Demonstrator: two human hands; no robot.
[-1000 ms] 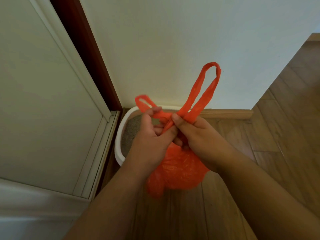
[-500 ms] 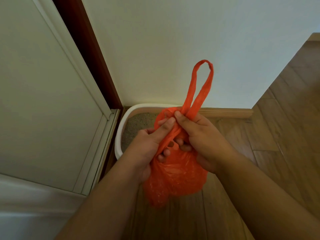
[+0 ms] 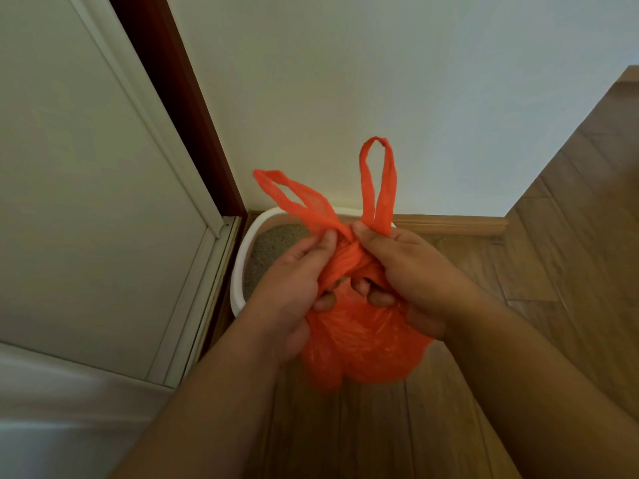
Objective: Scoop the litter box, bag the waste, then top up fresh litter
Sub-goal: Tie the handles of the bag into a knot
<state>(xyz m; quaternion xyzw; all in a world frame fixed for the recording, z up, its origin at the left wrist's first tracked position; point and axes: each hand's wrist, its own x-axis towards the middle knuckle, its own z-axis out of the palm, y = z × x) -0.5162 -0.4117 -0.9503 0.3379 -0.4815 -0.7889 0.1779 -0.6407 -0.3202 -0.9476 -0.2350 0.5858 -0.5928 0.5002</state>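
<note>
An orange plastic bag (image 3: 359,344) hangs full between my hands above the wooden floor. My left hand (image 3: 287,292) pinches the left handle loop at its base. My right hand (image 3: 411,274) pinches the right handle loop, which stands upright. The two handles cross in a twisted knot between my thumbs. Behind the bag sits a white litter box (image 3: 238,267) with grey litter (image 3: 273,247); most of it is hidden by my hands and the bag.
The litter box stands in a corner against a white wall (image 3: 380,81) with a wooden skirting board (image 3: 456,224). A white door (image 3: 86,202) and dark door frame (image 3: 179,98) close off the left. Wooden floor (image 3: 570,236) extends right and toward me.
The left handle loop has come out through the knot and now sticks up to the left. The right loop is shorter. My hands have pulled slightly apart, tightening the twist.
</note>
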